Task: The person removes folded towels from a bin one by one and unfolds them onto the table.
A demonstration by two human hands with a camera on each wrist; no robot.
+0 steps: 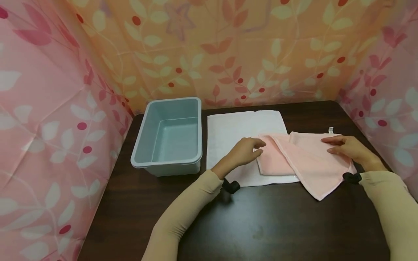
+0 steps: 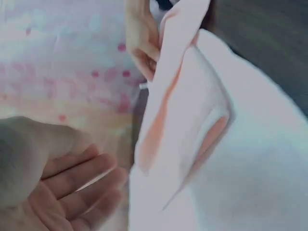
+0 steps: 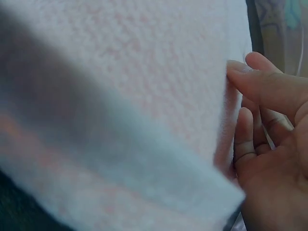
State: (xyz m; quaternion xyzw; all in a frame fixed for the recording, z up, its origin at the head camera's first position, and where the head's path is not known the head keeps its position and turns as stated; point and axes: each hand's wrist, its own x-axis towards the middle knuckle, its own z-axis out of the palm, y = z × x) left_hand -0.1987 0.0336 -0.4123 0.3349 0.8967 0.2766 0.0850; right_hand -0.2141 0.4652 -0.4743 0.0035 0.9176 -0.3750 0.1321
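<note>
A pink towel, partly folded over itself, lies across the right part of a white towel; one corner hangs toward the table's front. At its right side, my right hand pinches the edge, the thumb on the cloth's face and the other fingers behind it. My left hand hovers over the white towel by the pink one's left edge. In the left wrist view the left hand's fingers are loosely bent, apart from the cloth, and hold nothing.
A grey-blue plastic tub stands on the left of the dark wooden table, with nothing inside. Flower-patterned curtains enclose the back and both sides. A small white tag sticks out at the pink towel's far edge.
</note>
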